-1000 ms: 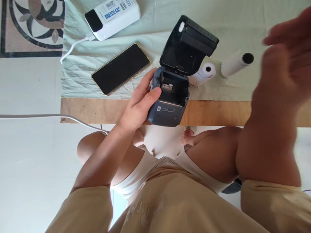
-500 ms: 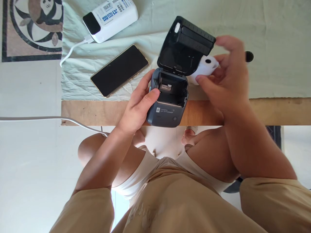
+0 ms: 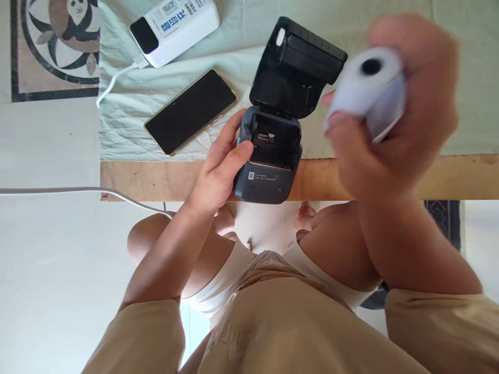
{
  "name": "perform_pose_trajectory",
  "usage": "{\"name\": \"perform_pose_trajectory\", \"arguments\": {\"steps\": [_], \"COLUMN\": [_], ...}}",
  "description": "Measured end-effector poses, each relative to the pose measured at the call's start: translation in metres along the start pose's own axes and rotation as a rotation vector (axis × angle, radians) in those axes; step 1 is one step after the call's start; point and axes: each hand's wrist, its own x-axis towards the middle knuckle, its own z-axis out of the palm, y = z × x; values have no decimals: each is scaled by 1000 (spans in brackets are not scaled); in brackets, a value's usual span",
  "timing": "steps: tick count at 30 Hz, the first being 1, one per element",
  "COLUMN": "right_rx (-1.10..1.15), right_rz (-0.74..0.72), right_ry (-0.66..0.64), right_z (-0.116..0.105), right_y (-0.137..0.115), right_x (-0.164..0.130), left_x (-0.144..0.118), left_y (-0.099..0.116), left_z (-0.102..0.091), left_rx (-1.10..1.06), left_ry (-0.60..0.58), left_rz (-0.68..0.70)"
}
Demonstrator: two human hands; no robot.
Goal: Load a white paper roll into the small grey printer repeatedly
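Wooden table (image 3: 163, 179) under a pale cloth (image 3: 234, 57), and at its near edge the dark printer (image 3: 268, 156) stands lid up, bay bare, the left hand (image 3: 218, 174) wrapped round its left side. Right hand (image 3: 393, 119) is closed on a white paper roll (image 3: 364, 85), lifted clear beside the lid. The printer overhangs the edge, so a careless push could tip it off, or the blurred roll could slip or unspool.

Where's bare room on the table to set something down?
Free: the pale cloth behind the right hand, right of the printer's open lid; the cloth strip between phone and table's front edge. Crowded: the power bank, its cable, the phone and the printer, gripped by the left hand. The right hand holds a paper roll.
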Motion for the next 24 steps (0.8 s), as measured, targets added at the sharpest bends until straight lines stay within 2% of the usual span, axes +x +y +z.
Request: {"name": "perform_pose_trajectory", "arguments": {"steps": [2,3,5,7,10,14,17,20,24], "right_rx": [-130,-171,-232,-314,-385,-342,-332,-297,-253], "right_rz": [-268,-322,-283,-230,-214,-310,-371,-410,-494], "right_ry": [-39,-32,-34,-1,-55,-81,-61,-100,-123], "right_z": [11,17,28,37,40,35,31,30,36], "right_y": [-4,-5,-4,-1,5,10,6,-1,-3], "right_x": [-5,-6,-8,-8,-8,-7,-8,-13,-20], "left_x": [1,2,1,-1,-3,-2,-1,-3,-5], "left_y": [-3,-4,-5,-4,-2,1,5,9,9], "left_z": [-4,-6,-8,-8,-6,-1,5,10,7], "left_rx": [-8,-8,9,31,50,62,43,12,18], "left_ry": [-56,-85,-106,-49,56,55,52,53,22], "left_rz": [58,84,96,52,-31,-39,15,57,69]}}
